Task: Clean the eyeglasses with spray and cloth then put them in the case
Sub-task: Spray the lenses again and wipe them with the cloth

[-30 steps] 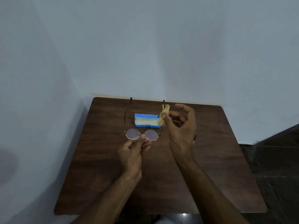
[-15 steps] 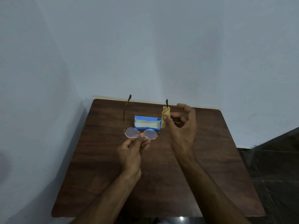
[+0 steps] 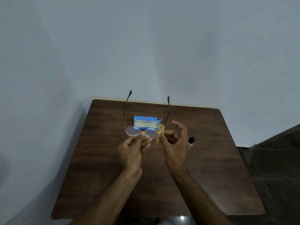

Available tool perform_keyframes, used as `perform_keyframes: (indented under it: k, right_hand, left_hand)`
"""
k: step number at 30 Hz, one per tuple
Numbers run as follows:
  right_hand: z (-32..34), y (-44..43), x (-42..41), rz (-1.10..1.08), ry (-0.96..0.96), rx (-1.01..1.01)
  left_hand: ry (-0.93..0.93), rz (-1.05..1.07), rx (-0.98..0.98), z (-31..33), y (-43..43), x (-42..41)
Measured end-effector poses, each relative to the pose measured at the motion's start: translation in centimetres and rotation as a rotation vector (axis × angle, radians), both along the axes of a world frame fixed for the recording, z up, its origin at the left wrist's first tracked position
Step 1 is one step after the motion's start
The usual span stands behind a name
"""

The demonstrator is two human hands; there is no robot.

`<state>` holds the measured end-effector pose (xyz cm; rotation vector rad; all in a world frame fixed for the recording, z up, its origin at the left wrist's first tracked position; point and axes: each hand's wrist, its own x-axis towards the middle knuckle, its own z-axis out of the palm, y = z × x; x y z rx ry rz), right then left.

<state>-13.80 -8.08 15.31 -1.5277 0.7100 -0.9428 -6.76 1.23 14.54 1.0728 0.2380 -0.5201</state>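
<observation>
My left hand (image 3: 132, 151) pinches the bridge of round, thin-rimmed eyeglasses (image 3: 133, 131), held above the table with the temples spread open and pointing away from me. My right hand (image 3: 174, 146) grips a small yellow cloth (image 3: 159, 132) between thumb and forefinger, right against the right lens. An open blue case (image 3: 146, 122) with a pale lining lies on the table just behind the glasses. A small spray bottle with a black cap (image 3: 191, 140) shows partly from behind my right hand.
The dark wooden table (image 3: 100, 168) stands in a corner between pale walls on the left and behind. A dark tiled floor (image 3: 276, 168) lies to the right of it.
My right hand has brought the yellow cloth down and left, from beside the right temple to the right lens. The spray bottle's cap has come into view behind that hand.
</observation>
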Motion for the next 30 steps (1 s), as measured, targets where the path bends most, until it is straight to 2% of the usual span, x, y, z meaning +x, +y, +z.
perform_keyframes:
  k: [4,9,14,22,30]
  right_hand:
    - [1.6,-0.6,0.4,-0.032,-0.072,-0.012]
    - [5.2,-1.7,1.0,-0.123,-0.091,-0.191]
    - [7.6,-2.9,2.0,-0.154,-0.092,-0.261]
    - [9.6,-3.7,2.7,-0.137,-0.083,-0.25]
    - [5.9,-1.8,1.7,-0.056,-0.095,-0.156]
  left_hand:
    - [-0.028,-0.008,0.014,0.1,-0.1,0.1]
    - [-0.029,0.008,0.011,0.4,-0.1,-0.1]
    - [-0.045,-0.004,0.009,0.7,0.0,-0.2]
    - [-0.059,-0.003,0.016,0.8,0.2,-0.3]
    - [-0.031,0.005,-0.028,1.0,0.4,0.3]
